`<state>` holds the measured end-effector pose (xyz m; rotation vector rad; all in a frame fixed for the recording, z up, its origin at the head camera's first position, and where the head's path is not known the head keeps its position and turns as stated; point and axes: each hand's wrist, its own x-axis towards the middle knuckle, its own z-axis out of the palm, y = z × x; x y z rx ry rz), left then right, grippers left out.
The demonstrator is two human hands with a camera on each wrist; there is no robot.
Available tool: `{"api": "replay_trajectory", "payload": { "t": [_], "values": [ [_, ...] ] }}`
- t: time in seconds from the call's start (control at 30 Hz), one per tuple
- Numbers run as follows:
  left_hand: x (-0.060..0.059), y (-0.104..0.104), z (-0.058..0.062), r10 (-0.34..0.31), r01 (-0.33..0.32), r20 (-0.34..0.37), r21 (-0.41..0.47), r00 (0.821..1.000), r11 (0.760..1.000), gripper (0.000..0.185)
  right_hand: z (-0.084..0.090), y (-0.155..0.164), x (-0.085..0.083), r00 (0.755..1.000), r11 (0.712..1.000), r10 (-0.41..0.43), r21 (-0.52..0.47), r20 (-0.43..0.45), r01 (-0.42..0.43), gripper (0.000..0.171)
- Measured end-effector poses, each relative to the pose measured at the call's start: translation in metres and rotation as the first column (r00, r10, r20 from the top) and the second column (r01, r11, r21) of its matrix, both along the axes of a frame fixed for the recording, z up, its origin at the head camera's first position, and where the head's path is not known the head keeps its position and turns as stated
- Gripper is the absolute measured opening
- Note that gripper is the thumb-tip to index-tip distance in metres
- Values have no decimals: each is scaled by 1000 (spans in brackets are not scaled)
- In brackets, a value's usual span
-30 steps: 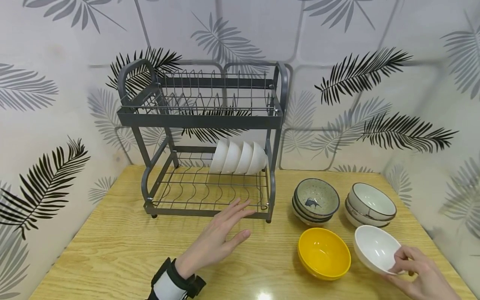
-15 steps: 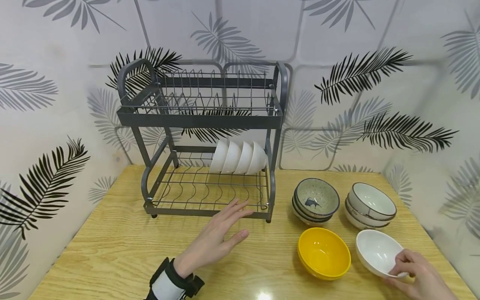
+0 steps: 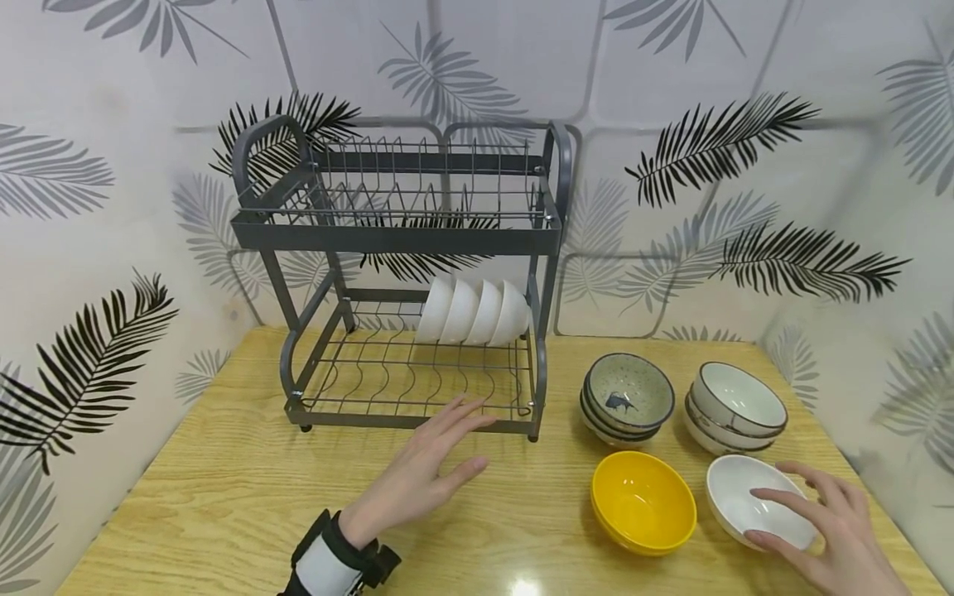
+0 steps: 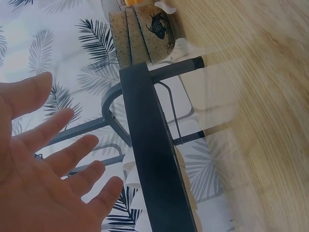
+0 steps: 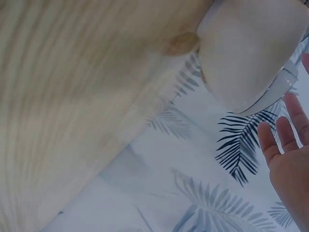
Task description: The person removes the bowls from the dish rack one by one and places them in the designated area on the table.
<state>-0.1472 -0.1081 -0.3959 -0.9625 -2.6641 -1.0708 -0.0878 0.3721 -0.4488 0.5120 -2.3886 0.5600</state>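
While the rack [image 3: 402, 273] stands at 12 o'clock on the table [image 3: 224, 497], your left hand [image 3: 421, 468] hovers just before its lower front rail, fingers spread and holding nothing. At 3 o'clock, your right hand [image 3: 835, 521] sits with fingers released and splayed over the white bowl's [image 3: 738, 497] near rim. At the bowl's 9 o'clock lies a yellow bowl [image 3: 643, 501]; two bowl stacks [image 3: 628, 399] stand behind.
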Motion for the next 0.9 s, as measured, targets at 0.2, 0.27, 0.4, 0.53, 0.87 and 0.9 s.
{"api": "replay_trajectory", "payload": {
  "t": [0.2, 0.27, 0.4, 0.53, 0.87, 0.9],
  "values": [
    [-1, -4, 1, 8, -8, 0, -5, 1000, 1000, 50, 11, -12, -6, 993, 993, 114, -13, -17, -115, 56],
    [-2, -5, 1, 11, -11, -6, -5, 1000, 1000, 50, 15, -17, -5, 992, 992, 127, -13, 12, -126, 59],
    [-3, -7, 3, 23, -23, -10, 2, 1000, 1000, 51, 20, -26, -2, 989, 994, 109, -30, 99, -107, 67],
    [-4, -10, 6, 39, -39, 7, 16, 999, 999, 54, 24, -32, -1, 983, 994, 106, -43, 151, -101, 69],
    [-11, -19, 6, 26, -35, 87, 107, 996, 994, 61, 28, -44, 2, 964, 986, 164, -53, 210, -156, 82],
    [-12, -20, 6, 20, -32, 92, 121, 996, 992, 62, 28, -46, 2, 962, 986, 164, -55, 218, -155, 82]
  ]
}}
